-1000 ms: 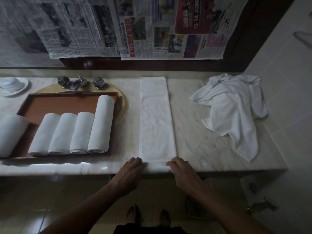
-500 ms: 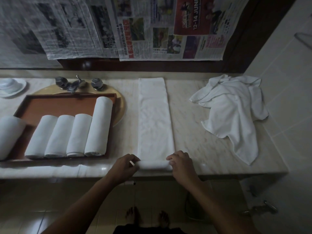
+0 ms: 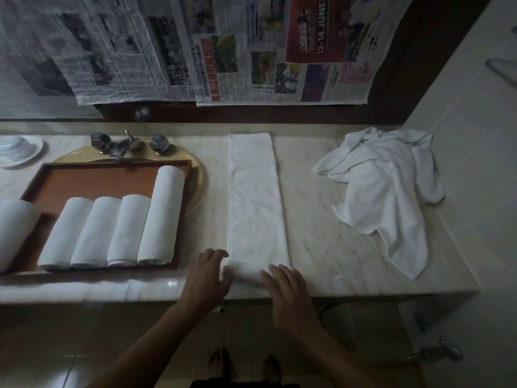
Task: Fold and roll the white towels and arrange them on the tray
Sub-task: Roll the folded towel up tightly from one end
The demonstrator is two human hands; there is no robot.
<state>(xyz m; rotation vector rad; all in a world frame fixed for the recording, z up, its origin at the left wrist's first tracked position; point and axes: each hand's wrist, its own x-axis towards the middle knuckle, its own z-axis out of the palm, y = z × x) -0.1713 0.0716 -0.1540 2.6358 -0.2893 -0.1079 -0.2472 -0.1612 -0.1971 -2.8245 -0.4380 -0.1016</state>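
Neither hand has a closed grip. The left hand (image 3: 209, 271) and right hand (image 3: 285, 285) press near-straight fingers on the small roll begun at the near end of the folded towel (image 3: 256, 203), which lies lengthwise on the desk (image 3: 321, 236). Uneven pressure could skew or loosen the roll, and it sits close to the desk edge. To the left, the tray (image 3: 98, 183) has four rolled towels (image 3: 128, 229) across its near side. A crumpled towel (image 3: 389, 191) lies well apart on the right.

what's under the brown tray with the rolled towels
A beige sink basin: its rim shows past the tray on the far and right sides, below the tap. The tray covers the bowl and drain, so they cannot be seen.
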